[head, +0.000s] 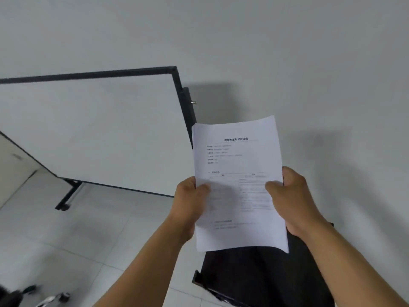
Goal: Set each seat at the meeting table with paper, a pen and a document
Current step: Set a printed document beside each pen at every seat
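Observation:
I hold a stack of printed white documents (236,160) upright in front of me, its top sheet showing a heading and lines of text. My left hand (190,200) grips the stack's left edge, thumb lying across the front page. My right hand (290,196) grips the right edge the same way, thumb on the page and fingers behind. No pen, loose paper or meeting table shows in the head view.
A black-framed whiteboard (88,134) on a wheeled stand (66,200) stands to the left against a pale wall. A black chair or seat (265,280) sits below the stack. Pale floor tiles (88,240) spread at lower left, with a chair base (53,299) at the bottom edge.

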{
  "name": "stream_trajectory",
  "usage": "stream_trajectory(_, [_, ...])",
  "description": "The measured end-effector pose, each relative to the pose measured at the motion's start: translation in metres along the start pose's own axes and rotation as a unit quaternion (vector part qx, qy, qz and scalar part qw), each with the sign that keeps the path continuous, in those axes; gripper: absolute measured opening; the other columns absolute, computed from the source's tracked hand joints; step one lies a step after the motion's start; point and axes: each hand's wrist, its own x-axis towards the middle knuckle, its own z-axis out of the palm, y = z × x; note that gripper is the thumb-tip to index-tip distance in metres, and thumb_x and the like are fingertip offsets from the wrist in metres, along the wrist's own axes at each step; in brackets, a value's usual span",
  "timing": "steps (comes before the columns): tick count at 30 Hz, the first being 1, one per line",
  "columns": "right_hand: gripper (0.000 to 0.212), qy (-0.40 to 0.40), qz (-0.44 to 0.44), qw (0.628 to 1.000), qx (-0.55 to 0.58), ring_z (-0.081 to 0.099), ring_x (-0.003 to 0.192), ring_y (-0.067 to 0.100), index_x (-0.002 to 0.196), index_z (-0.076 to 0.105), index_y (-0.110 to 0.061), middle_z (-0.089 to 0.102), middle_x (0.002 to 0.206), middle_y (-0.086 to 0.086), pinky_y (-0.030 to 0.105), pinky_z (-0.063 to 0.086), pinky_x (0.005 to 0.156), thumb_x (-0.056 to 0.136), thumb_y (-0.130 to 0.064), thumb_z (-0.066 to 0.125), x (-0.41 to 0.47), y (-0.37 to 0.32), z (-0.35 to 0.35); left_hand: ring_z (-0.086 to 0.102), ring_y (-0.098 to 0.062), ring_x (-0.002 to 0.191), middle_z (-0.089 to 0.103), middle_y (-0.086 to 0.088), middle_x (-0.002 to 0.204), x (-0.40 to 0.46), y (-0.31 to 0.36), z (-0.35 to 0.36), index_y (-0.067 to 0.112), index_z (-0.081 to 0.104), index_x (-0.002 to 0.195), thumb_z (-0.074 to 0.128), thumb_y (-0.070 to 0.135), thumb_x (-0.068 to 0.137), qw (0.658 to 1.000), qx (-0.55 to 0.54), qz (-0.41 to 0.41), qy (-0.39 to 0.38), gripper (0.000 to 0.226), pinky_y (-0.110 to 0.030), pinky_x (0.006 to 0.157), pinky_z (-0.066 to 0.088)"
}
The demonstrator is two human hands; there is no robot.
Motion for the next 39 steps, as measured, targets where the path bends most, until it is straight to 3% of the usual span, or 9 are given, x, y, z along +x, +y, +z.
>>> stream_trajectory(4, [0.031, -0.039, -0.082, 0.996, 0.013, 0.079, 0.092, 0.017, 0.102, 0.072, -0.021, 0.081, 0.098, -0.015, 0.040, 0.068, 0.081, 0.100, 0.002, 0.052, -0.025, -0.074, 0.020, 0.081, -0.032, 0.104, 0.084, -0.007, 0.110, -0.032, 0.043, -0.056, 0.009, 0.080, 0.113, 0.058, 0.013, 0.107, 0.996, -0.010, 0.077, 0.046, 0.023, -0.051, 0.093, 0.067])
stream_trajectory(7, [0.031, -0.056, -0.135, 0.989, 0.026, 0.079, 0.096, 0.016, 0.106, 0.074, -0.023, 0.082, 0.101, -0.014, 0.045, 0.067, 0.087, 0.101, 0.001, 0.055, -0.049, -0.124, 0.034, 0.081, -0.030, 0.103, 0.084, -0.004, 0.109, -0.061, 0.072, -0.094, 0.013, 0.079, 0.113, 0.058, 0.021, 0.110, 0.990, -0.015, 0.121, 0.073, 0.022, -0.048, 0.087, 0.067])
stream_trajectory(11, [0.036, -0.075, -0.203, 0.975, 0.049, 0.079, 0.101, 0.012, 0.112, 0.075, -0.026, 0.082, 0.108, -0.015, 0.040, 0.064, 0.090, 0.103, 0.002, 0.055, -0.096, -0.180, 0.058, 0.079, -0.026, 0.107, 0.084, 0.002, 0.111, -0.106, 0.105, -0.142, 0.019, 0.076, 0.116, 0.053, 0.021, 0.113, 0.975, -0.008, 0.196, 0.106, 0.023, -0.046, 0.093, 0.066])
stream_trajectory(16, [0.036, -0.076, -0.264, 0.960, 0.060, 0.079, 0.098, 0.010, 0.110, 0.075, -0.027, 0.082, 0.104, -0.016, 0.043, 0.064, 0.093, 0.101, 0.002, 0.056, -0.161, -0.232, 0.099, 0.077, -0.011, 0.091, 0.081, 0.010, 0.103, -0.162, 0.126, -0.207, 0.024, 0.072, 0.111, 0.050, 0.023, 0.115, 0.945, 0.003, 0.268, 0.186, 0.022, -0.020, 0.069, 0.058])
stream_trajectory(19, [0.037, -0.102, -0.295, 0.948, 0.057, 0.079, 0.101, 0.012, 0.114, 0.074, -0.027, 0.082, 0.108, -0.014, 0.048, 0.064, 0.095, 0.102, 0.001, 0.054, -0.200, -0.257, 0.125, 0.076, -0.005, 0.085, 0.080, 0.008, 0.102, -0.196, 0.131, -0.247, 0.023, 0.071, 0.110, 0.050, 0.022, 0.115, 0.931, -0.007, 0.295, 0.214, 0.022, -0.015, 0.062, 0.056])
stream_trajectory(27, [0.037, -0.181, -0.335, 0.923, 0.059, 0.078, 0.105, 0.013, 0.118, 0.072, -0.029, 0.081, 0.112, -0.015, 0.049, 0.063, 0.097, 0.105, -0.002, 0.050, -0.293, -0.301, 0.213, 0.077, -0.010, 0.082, 0.082, 0.006, 0.097, -0.271, 0.122, -0.359, 0.020, 0.072, 0.107, 0.049, 0.015, 0.115, 0.908, -0.036, 0.316, 0.274, 0.025, -0.017, 0.062, 0.056])
stream_trajectory(31, [0.034, -0.226, -0.348, 0.908, 0.059, 0.078, 0.104, 0.015, 0.116, 0.072, -0.029, 0.081, 0.111, -0.014, 0.047, 0.065, 0.092, 0.106, -0.004, 0.051, -0.330, -0.313, 0.257, 0.077, -0.028, 0.088, 0.081, -0.002, 0.097, -0.298, 0.106, -0.413, 0.017, 0.073, 0.103, 0.050, 0.015, 0.114, 0.894, -0.050, 0.314, 0.316, 0.025, -0.040, 0.075, 0.063])
stream_trajectory(37, [0.024, -0.290, -0.347, 0.890, 0.065, 0.080, 0.101, 0.021, 0.111, 0.076, -0.021, 0.083, 0.108, -0.007, 0.053, 0.064, 0.094, 0.107, -0.007, 0.057, -0.366, -0.324, 0.324, 0.075, -0.038, 0.098, 0.081, -0.008, 0.104, -0.332, 0.084, -0.486, 0.013, 0.072, 0.108, 0.050, 0.012, 0.113, 0.860, -0.069, 0.325, 0.387, 0.023, -0.053, 0.085, 0.064])
stream_trajectory(39, [0.023, -0.319, -0.339, 0.882, 0.071, 0.080, 0.101, 0.021, 0.115, 0.076, -0.021, 0.083, 0.110, -0.006, 0.053, 0.063, 0.095, 0.108, -0.010, 0.057, -0.370, -0.325, 0.346, 0.075, -0.033, 0.098, 0.082, -0.005, 0.104, -0.340, 0.081, -0.502, 0.015, 0.072, 0.111, 0.048, 0.012, 0.114, 0.850, -0.085, 0.328, 0.403, 0.024, -0.044, 0.081, 0.066])
